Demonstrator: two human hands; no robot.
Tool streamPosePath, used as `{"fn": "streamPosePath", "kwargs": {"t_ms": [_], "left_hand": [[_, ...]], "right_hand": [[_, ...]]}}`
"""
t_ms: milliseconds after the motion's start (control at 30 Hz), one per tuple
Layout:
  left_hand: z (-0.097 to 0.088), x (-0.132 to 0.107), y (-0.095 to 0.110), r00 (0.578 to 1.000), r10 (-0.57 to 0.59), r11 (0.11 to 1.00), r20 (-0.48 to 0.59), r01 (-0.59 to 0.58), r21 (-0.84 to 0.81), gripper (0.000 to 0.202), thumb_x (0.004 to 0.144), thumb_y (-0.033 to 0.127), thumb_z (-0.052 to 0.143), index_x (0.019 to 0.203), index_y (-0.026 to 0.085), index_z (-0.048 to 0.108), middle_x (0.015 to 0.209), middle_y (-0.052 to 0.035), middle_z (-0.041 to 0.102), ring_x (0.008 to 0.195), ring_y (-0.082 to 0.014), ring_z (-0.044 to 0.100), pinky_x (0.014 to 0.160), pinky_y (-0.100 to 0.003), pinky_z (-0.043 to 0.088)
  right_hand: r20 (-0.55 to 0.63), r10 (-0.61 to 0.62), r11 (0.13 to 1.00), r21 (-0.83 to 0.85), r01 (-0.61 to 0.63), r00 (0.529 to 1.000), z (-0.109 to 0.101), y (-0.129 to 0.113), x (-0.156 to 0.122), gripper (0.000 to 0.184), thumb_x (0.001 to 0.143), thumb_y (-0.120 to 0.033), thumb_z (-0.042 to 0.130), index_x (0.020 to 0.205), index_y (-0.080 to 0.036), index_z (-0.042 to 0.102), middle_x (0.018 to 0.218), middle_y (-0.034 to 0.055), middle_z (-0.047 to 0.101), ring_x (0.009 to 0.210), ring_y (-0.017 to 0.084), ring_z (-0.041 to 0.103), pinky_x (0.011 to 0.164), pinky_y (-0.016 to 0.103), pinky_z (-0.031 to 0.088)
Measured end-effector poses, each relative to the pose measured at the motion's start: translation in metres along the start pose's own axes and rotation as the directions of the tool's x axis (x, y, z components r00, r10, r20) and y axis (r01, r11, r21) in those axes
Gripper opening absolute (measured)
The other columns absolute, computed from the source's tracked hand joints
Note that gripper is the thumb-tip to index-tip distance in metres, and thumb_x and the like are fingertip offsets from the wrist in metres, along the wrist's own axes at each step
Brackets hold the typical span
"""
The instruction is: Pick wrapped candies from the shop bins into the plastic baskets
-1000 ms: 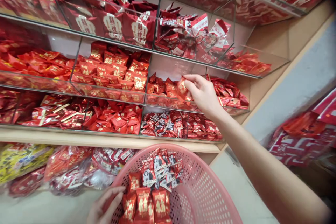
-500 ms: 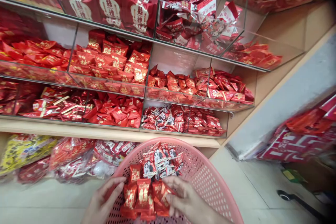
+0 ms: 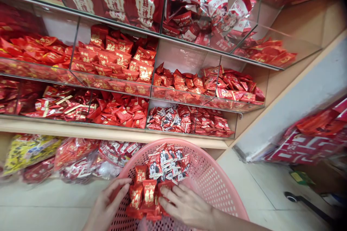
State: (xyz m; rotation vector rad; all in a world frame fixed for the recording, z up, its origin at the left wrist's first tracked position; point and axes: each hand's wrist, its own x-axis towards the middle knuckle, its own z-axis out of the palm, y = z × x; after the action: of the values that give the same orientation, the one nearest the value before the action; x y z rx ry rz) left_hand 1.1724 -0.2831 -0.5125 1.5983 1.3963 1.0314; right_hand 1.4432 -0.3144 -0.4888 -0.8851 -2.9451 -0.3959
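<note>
A pink perforated plastic basket [image 3: 225,187] stands below the shelves. Inside it lie red sweet packets with gold characters [image 3: 149,195]. Behind these is a heap of red-and-white packets printed with black-and-white figures [image 3: 165,160]. My left hand [image 3: 110,200] curves at the basket's left side, thumb and fingers apart, fingertips beside the gold-printed packets. My right hand [image 3: 187,204] lies palm down over the right end of those packets, fingers stretched out and covering some. Whether its fingertips grip one is hidden, but the fingers look flat.
Glass-fronted shelf bins [image 3: 114,57] hold many red packets. Bagged goods, one a yellow bag [image 3: 31,151], lie under the bottom shelf. Red bags [image 3: 300,140] hang by the wall on the right, and a black bar with a round end [image 3: 306,202] lies near the tiled floor.
My right hand has turned from holding a packet at its side to lying flat over the packets, reaching further left. My left hand stays nearly in place. The view has shifted slightly.
</note>
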Motion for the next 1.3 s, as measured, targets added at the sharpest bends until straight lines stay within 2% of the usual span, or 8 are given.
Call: {"fn": "streamPosePath", "kwargs": {"t_ms": [233,333,500,733,833,967,1033,1300], "left_hand": [[0.000,0.000,0.004,0.999,-0.032,0.999,0.007,0.032,-0.022,0.038,0.071,0.052,0.055,0.088,0.021,0.070,0.096,-0.0055,0.070,0.093,-0.0227,0.063,0.087,-0.034,0.048],[0.000,0.000,0.002,1.000,-0.019,1.000,0.018,0.019,0.004,0.038,0.074,0.051,0.053,0.091,0.021,0.069,0.098,-0.0052,0.069,0.095,-0.0223,0.062,0.088,-0.033,0.048],[0.001,0.001,-0.001,1.000,-0.007,1.000,0.025,0.006,0.025,0.038,0.075,0.051,0.052,0.091,0.021,0.069,0.098,-0.0051,0.069,0.095,-0.0221,0.062,0.088,-0.033,0.048],[0.001,0.002,0.000,1.000,-0.013,1.000,0.026,0.012,0.029,0.037,0.075,0.051,0.052,0.091,0.022,0.069,0.098,-0.0042,0.069,0.095,-0.0216,0.062,0.088,-0.033,0.048],[0.001,0.002,0.001,0.999,-0.019,0.999,0.029,0.018,0.027,0.038,0.075,0.051,0.051,0.091,0.022,0.068,0.099,-0.0049,0.069,0.097,-0.0220,0.061,0.089,-0.033,0.047],[0.000,0.001,0.003,0.999,-0.026,0.999,0.024,0.025,0.020,0.037,0.074,0.051,0.052,0.091,0.023,0.069,0.098,-0.0040,0.069,0.096,-0.0214,0.062,0.089,-0.032,0.047],[0.000,0.001,0.004,1.000,-0.023,0.999,0.020,0.022,0.024,0.037,0.074,0.052,0.053,0.090,0.023,0.069,0.097,-0.0039,0.070,0.095,-0.0213,0.062,0.088,-0.031,0.048],[0.001,0.001,-0.002,1.000,-0.016,1.000,0.015,0.016,0.018,0.039,0.073,0.053,0.052,0.090,0.022,0.069,0.098,-0.0049,0.069,0.096,-0.0230,0.062,0.088,-0.034,0.048]], "right_hand": [[0.045,0.060,0.998,0.010,-0.060,0.997,0.019,0.004,0.005,0.034,0.090,-0.020,0.036,0.123,-0.017,0.041,0.127,0.0075,0.050,0.092,0.019,0.055,0.075,0.030,0.045],[0.062,0.115,0.992,0.039,-0.118,0.991,0.020,0.004,0.005,0.036,0.088,-0.019,0.041,0.124,-0.016,0.040,0.128,0.0091,0.049,0.097,0.019,0.054,0.077,0.030,0.045],[0.082,0.182,0.981,0.052,-0.187,0.980,0.021,0.004,0.004,0.038,0.083,-0.033,0.049,0.118,-0.017,0.045,0.129,0.0090,0.048,0.096,0.021,0.053,0.077,0.032,0.045],[0.119,0.207,0.973,0.076,-0.217,0.971,0.023,0.003,0.007,0.034,0.083,-0.031,0.049,0.112,-0.015,0.048,0.122,0.0097,0.052,0.092,0.021,0.053,0.072,0.031,0.045],[0.144,0.211,0.967,0.111,-0.228,0.967,0.021,0.003,0.006,0.043,0.083,-0.040,0.048,0.116,-0.014,0.047,0.124,0.0110,0.050,0.097,0.023,0.051,0.076,0.033,0.045],[0.168,0.221,0.953,0.171,-0.249,0.961,0.022,0.001,0.000,0.071,0.076,-0.065,0.042,0.124,-0.012,0.043,0.130,0.0134,0.046,0.108,0.028,0.047,0.086,0.039,0.042],[0.171,0.244,0.946,0.176,-0.274,0.955,0.024,-0.002,-0.002,0.075,0.075,-0.069,0.038,0.124,-0.013,0.043,0.131,0.0137,0.045,0.110,0.029,0.045,0.089,0.041,0.041],[0.214,0.403,0.889,0.137,-0.436,0.890,0.022,-0.003,0.009,0.052,0.080,-0.044,0.051,0.122,-0.015,0.045,0.134,0.0115,0.043,0.105,0.028,0.051,0.084,0.040,0.046]]}}
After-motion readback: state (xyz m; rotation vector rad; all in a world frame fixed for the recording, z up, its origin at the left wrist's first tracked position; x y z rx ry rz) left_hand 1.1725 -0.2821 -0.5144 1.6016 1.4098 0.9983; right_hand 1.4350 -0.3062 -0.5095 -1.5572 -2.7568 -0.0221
